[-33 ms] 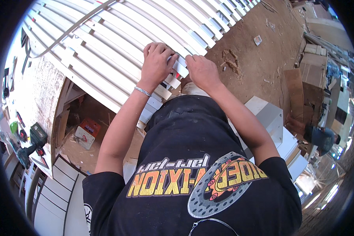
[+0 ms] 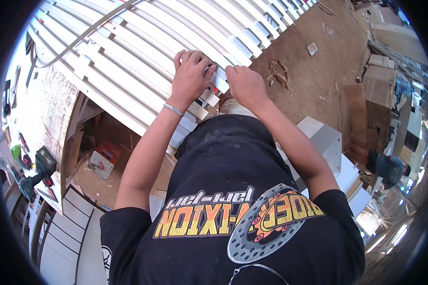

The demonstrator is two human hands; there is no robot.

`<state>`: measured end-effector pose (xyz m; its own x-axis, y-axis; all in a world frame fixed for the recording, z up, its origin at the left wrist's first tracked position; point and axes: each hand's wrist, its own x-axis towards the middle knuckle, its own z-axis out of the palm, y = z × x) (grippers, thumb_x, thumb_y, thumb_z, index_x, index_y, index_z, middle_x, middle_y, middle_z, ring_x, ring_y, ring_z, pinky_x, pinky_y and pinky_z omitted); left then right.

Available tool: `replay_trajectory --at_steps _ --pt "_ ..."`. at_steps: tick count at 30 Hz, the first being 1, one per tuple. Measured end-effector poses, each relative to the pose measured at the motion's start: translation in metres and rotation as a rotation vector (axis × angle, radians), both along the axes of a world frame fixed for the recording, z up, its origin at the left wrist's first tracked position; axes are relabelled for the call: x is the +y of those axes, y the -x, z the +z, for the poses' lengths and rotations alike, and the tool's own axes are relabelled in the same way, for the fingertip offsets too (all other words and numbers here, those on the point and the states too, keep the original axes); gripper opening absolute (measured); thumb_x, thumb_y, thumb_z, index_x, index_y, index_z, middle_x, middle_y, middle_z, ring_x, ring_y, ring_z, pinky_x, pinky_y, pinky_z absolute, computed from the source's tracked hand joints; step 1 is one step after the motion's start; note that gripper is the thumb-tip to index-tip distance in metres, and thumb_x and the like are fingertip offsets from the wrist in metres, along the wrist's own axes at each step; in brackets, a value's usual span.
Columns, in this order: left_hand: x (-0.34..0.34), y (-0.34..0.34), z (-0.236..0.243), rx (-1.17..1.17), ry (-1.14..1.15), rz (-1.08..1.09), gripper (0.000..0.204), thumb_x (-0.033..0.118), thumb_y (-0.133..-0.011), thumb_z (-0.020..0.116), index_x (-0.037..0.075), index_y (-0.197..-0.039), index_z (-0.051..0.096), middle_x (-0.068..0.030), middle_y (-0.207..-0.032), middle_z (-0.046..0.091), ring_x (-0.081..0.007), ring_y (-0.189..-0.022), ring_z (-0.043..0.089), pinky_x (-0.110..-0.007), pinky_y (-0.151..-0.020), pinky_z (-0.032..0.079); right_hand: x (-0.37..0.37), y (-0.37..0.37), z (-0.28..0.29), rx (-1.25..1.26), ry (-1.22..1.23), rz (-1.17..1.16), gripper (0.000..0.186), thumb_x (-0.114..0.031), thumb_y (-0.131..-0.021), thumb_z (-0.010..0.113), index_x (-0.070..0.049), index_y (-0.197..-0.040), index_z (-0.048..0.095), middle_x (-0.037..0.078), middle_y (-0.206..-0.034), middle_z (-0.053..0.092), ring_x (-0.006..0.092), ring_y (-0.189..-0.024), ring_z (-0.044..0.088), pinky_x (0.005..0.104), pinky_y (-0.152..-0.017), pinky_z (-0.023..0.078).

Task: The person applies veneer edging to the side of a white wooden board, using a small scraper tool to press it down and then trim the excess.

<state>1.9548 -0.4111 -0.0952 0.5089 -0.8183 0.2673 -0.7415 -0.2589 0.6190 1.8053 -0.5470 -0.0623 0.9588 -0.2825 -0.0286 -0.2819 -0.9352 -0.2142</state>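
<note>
Head view showed the left hand [image 2: 191, 76] and right hand [image 2: 245, 84] both closed around a small white block [image 2: 218, 81] on the white slatted frame [image 2: 128, 61]

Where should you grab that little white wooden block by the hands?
Probably by its two short ends, coming from the near open edge of the white slatted wooden panel. The small white wooden block sits wedged between slats, with the left hand and right hand on it.

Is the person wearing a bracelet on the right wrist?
No, the silver bracelet sits on the wrist of the left hand, while the right hand has a bare wrist; both hands rest on the white slatted panel.
</note>
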Motion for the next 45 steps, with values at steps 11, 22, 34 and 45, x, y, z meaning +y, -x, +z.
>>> replay_trajectory --at_steps 11,22,34,45 --pt "0.002 -0.006 0.004 0.013 -0.065 -0.044 0.013 0.023 -0.096 0.071 0.011 -0.098 0.076 -0.0063 -0.106 0.067 -0.0261 -0.114 0.058 -0.05 -0.118 0.031 -0.002 -0.011 0.004 0.07 -0.073 -0.008 0.007 -0.01 -0.088 0.063 -0.007 -0.094 0.062 0.015 -0.085 0.069 0.0374 -0.085 0.071 0.0507 -0.073 0.059" --pt "0.002 -0.006 0.008 0.018 -0.07 -0.072 0.016 0.027 -0.096 0.073 0.011 -0.095 0.077 -0.0051 -0.103 0.068 -0.0241 -0.111 0.063 -0.051 -0.121 0.032 -0.01 -0.008 0.015 0.207 -0.131 -0.009 0.012 -0.014 -0.098 0.059 -0.003 -0.096 0.063 0.02 -0.085 0.069 0.0438 -0.083 0.07 0.0561 -0.075 0.055" --pt "0.001 -0.004 0.002 -0.029 -0.059 -0.067 0.018 0.028 -0.097 0.071 0.012 -0.097 0.078 -0.0045 -0.101 0.068 -0.0229 -0.111 0.063 -0.05 -0.122 0.03 -0.008 0.001 0.017 0.081 -0.129 -0.077 0.012 -0.016 -0.098 0.062 -0.004 -0.095 0.061 0.018 -0.082 0.066 0.0408 -0.084 0.07 0.0526 -0.074 0.056" --pt "-0.004 0.001 0.009 -0.046 -0.067 -0.065 0.018 0.026 -0.097 0.07 0.009 -0.096 0.077 -0.0079 -0.1 0.068 -0.0254 -0.111 0.063 -0.049 -0.12 0.034 -0.031 -0.017 0.003 0.063 0.012 0.029 0.009 -0.012 -0.092 0.06 -0.005 -0.094 0.066 0.015 -0.09 0.071 0.0354 -0.083 0.072 0.0483 -0.072 0.06"
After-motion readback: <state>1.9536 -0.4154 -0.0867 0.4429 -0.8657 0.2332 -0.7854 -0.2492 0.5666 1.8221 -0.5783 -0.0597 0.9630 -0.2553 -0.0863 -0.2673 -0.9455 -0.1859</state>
